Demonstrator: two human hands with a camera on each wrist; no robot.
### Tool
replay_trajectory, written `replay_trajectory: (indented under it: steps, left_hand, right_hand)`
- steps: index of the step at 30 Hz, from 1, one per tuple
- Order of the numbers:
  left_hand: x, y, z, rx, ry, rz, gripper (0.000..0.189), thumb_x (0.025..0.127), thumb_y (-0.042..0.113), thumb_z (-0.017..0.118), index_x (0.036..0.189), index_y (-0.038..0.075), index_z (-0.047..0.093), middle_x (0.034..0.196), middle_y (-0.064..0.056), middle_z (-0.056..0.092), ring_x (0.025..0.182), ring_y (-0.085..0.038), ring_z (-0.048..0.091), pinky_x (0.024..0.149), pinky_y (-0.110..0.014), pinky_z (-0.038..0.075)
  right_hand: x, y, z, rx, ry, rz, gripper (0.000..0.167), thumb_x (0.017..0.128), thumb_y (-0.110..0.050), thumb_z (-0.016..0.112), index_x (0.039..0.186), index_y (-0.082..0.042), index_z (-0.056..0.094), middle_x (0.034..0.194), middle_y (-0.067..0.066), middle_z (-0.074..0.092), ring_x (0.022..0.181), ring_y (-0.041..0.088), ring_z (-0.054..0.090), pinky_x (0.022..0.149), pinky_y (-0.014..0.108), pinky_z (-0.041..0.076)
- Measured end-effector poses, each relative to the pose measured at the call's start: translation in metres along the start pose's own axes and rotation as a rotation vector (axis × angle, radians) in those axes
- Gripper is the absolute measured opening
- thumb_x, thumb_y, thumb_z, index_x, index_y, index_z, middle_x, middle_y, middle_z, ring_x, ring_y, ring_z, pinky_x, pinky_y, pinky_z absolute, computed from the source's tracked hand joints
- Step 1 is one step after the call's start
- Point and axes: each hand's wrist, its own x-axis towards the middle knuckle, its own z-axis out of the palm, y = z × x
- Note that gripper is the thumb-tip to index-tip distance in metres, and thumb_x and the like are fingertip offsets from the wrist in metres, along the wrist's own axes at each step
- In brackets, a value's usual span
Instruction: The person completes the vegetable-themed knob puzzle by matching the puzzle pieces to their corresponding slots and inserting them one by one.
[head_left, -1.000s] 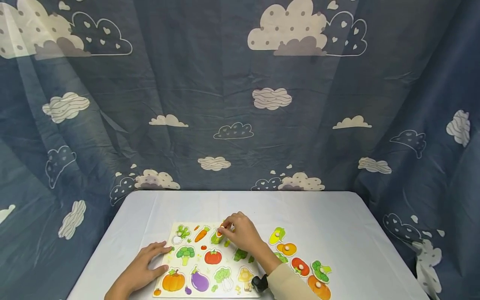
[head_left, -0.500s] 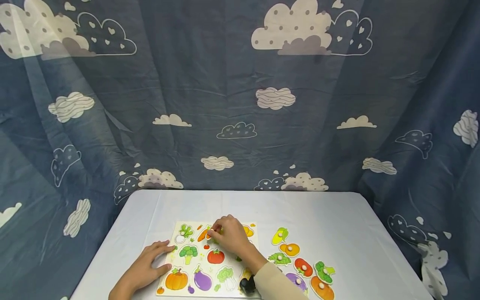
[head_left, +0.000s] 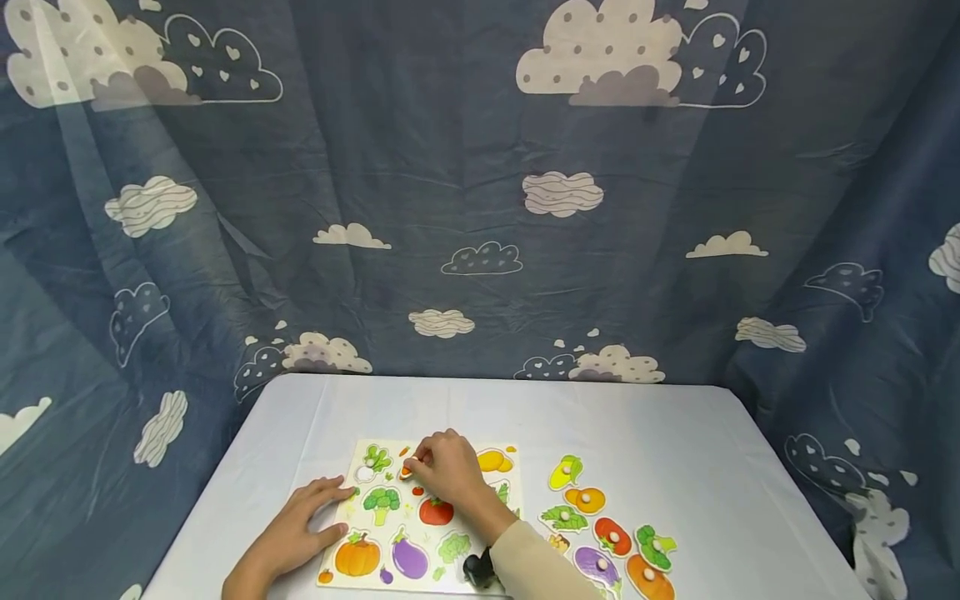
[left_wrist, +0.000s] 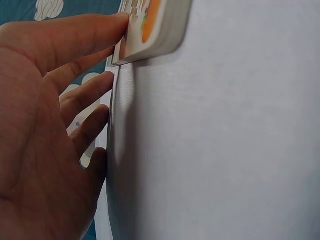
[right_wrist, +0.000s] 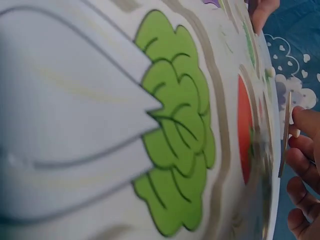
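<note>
There's room beyond the board [head_left: 409,515]; pieces [head_left: 612,537] obstruct rightward.

My head view: wide, from above, facing forward and down over worktop [head_left: 750,500] to cloud-print cloth [head_left: 405,125]. Left wrist: close, past left fingers [left_wrist: 90,95] to board [left_wrist: 172,30]. Right wrist: skims board, nearest. All three share board.

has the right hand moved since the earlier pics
Yes, leftward in the head view: judged against the tomato picture on the board, the right hand now reaches further left.
</note>
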Motion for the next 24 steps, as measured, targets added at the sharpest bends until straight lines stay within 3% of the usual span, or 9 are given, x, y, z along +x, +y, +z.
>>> replay_trajectory:
  steps: [14, 24]
  left_hand:
    - [0.0, 0.005, -0.003, -0.008, 0.005, -0.001, 0.052, 0.088, 0.041, 0.078, 0.137, 0.028, 0.066, 0.157, -0.006, 0.05, 0.152, -0.045, 0.032, 0.118, -0.073, 0.028]
    - [-0.001, 0.004, -0.002, -0.019, 0.0, -0.013, 0.053, 0.087, 0.039, 0.079, 0.137, 0.028, 0.066, 0.158, -0.007, 0.05, 0.152, -0.045, 0.031, 0.119, -0.073, 0.026]
  right_hand:
    - [0.001, 0.001, 0.01, -0.032, -0.017, 0.006, 0.022, 0.086, -0.04, 0.082, 0.078, -0.021, 0.075, 0.066, -0.013, 0.053, 0.065, 0.005, 0.042, 0.06, 0.018, 0.036]
    - [-0.001, -0.002, 0.013, -0.038, -0.042, 0.014, 0.013, 0.088, -0.033, 0.08, 0.084, -0.02, 0.079, 0.069, -0.012, 0.053, 0.066, 0.006, 0.04, 0.059, 0.017, 0.035]
